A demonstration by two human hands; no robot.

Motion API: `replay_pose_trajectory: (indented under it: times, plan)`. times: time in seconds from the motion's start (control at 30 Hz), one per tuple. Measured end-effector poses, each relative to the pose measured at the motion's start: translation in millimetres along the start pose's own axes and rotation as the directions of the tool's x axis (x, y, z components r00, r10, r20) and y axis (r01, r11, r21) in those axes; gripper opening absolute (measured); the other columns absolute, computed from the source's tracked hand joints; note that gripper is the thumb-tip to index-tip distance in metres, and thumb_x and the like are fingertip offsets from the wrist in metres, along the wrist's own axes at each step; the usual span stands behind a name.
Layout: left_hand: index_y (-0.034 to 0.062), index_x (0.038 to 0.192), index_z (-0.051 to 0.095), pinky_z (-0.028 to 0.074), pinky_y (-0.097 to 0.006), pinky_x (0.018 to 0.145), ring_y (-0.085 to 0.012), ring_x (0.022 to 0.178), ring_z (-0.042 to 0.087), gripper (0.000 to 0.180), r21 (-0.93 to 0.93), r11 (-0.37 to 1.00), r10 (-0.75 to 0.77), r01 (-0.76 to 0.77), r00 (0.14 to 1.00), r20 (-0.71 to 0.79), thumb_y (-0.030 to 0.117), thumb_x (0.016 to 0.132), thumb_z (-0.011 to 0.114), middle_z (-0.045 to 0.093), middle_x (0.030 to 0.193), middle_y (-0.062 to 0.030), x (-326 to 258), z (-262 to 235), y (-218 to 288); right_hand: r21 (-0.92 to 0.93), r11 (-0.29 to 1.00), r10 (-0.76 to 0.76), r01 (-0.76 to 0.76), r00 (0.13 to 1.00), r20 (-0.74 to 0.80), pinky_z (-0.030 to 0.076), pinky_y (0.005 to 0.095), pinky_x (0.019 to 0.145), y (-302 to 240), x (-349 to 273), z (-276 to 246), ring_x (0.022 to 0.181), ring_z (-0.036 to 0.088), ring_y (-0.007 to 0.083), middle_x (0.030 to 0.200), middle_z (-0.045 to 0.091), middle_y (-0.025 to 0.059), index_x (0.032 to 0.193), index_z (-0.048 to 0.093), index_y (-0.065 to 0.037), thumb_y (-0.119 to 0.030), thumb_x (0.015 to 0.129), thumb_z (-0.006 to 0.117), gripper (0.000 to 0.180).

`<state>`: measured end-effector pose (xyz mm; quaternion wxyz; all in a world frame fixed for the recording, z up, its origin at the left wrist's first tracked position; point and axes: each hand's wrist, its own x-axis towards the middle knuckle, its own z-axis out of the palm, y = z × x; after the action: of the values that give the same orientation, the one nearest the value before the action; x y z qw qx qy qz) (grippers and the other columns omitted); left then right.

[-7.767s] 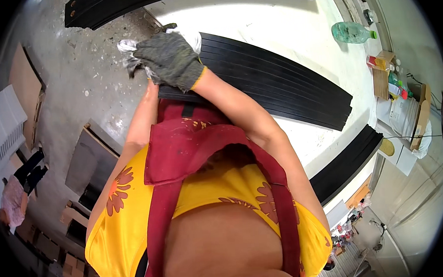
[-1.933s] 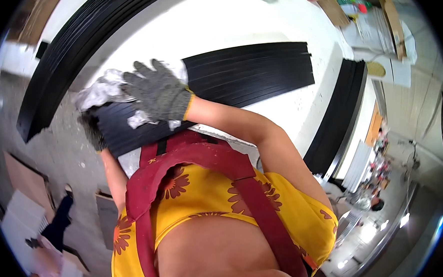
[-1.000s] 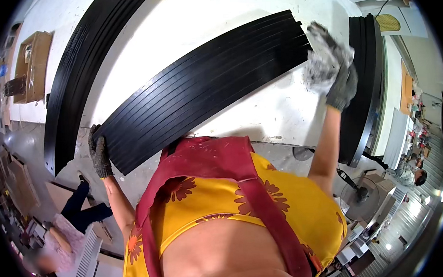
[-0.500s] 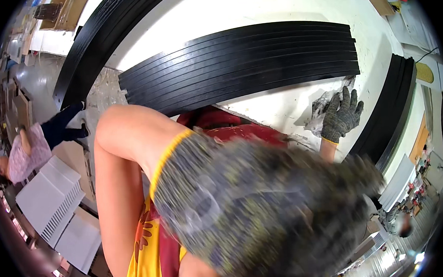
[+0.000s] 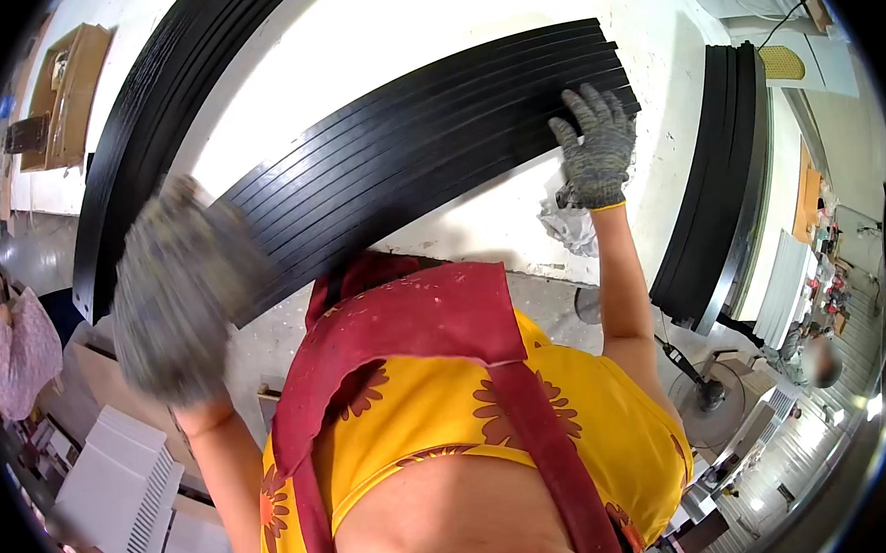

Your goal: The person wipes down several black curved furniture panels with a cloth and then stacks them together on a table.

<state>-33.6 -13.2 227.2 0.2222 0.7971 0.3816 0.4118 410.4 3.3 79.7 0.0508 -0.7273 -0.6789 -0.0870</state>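
Through the head camera I am seeing the black strips [image 5: 411, 138] lying side by side across the middle of the frame, on the white counter [image 5: 449, 11]. My right hand [image 5: 598, 148] is resting over their right end, fingers spread and palm down, gripping nothing. A crumpled white cloth [image 5: 573, 225] is lying just below it, beside the strips. My left hand [image 5: 183, 295] is blurring at the left of the frame, in front of the strips' left end; I cannot tell whether it is grasping, touching or only passing over them.

For good handling, I am favouring a flat palm and light, even pressure: leaning on one narrow strip could slide it out of line, and the right ends are already stepping unevenly. The lower-left corner seems to be jutting past the counter's edge, so it is calling for support and no downward push.

The right hand is partly hiding the cloth, and the left hand is covering much of the strips' far end. The dark bundle [image 5: 145, 142] at upper left is running out of the frame's top. Lens bending is making it hard to judge which edges are truly straight.
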Motion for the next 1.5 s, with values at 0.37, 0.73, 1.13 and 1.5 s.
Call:
replay_pose_trajectory:
  times: [0.37, 0.73, 1.13, 1.5]
  plan:
    - [0.0068, 0.148, 0.029, 0.016, -0.041, 0.114, -0.0258, 0.135, 0.033, 0.072, -0.257, 0.599, -0.8, 0.759, 0.582, -0.146, 0.058, 0.098, 0.025, 0.035, 0.149, -0.0111, -212, -18, -185, 0.835, 0.358, 0.104, -0.418, 0.906, 0.41, 0.032, 0.0289, 0.108, 129, 143, 89, 0.126, 0.048, 0.0167, 0.136, 0.054, 0.0055, 0.134, 0.053, -0.008, -0.036, 0.098, 0.048, 0.047]
    - [0.0063, 0.147, 0.031, 0.02, -0.042, 0.113, -0.0267, 0.13, 0.041, 0.078, -0.435, 0.614, -0.789, 0.659, 0.53, -0.311, 0.064, 0.096, 0.023, 0.044, 0.142, -0.0151, -197, 11, -151, 0.753, 0.489, 0.058, -0.44, 0.878, 0.475, 0.03, 0.0294, 0.11, 105, 149, 77, 0.127, 0.046, 0.0184, 0.138, 0.05, 0.0108, 0.136, 0.048, -0.002, -0.028, 0.1, 0.045, 0.044]
    - [0.0035, 0.133, 0.05, 0.03, -0.033, 0.108, -0.0205, 0.123, 0.046, 0.055, -0.587, 0.518, -0.854, 0.623, 0.416, -0.313, 0.045, 0.099, 0.038, 0.054, 0.13, -0.0089, -209, 14, -153, 0.65, 0.605, -0.027, -0.459, 0.805, 0.593, 0.033, 0.0299, 0.106, 94, 181, 82, 0.123, 0.048, 0.019, 0.133, 0.054, 0.0094, 0.137, 0.047, -0.004, -0.046, 0.089, 0.06, 0.065]
    - [0.0016, 0.133, 0.046, 0.03, -0.033, 0.108, -0.0208, 0.124, 0.044, 0.049, -0.652, 0.471, -0.881, 0.595, 0.353, -0.315, 0.035, 0.097, 0.047, 0.049, 0.133, -0.0092, -241, 26, -147, 0.66, 0.556, -0.027, -0.505, 0.783, 0.622, 0.031, 0.0286, 0.108, 101, 180, 81, 0.125, 0.046, 0.0176, 0.137, 0.051, 0.0087, 0.139, 0.045, -0.003, -0.04, 0.089, 0.062, 0.064]
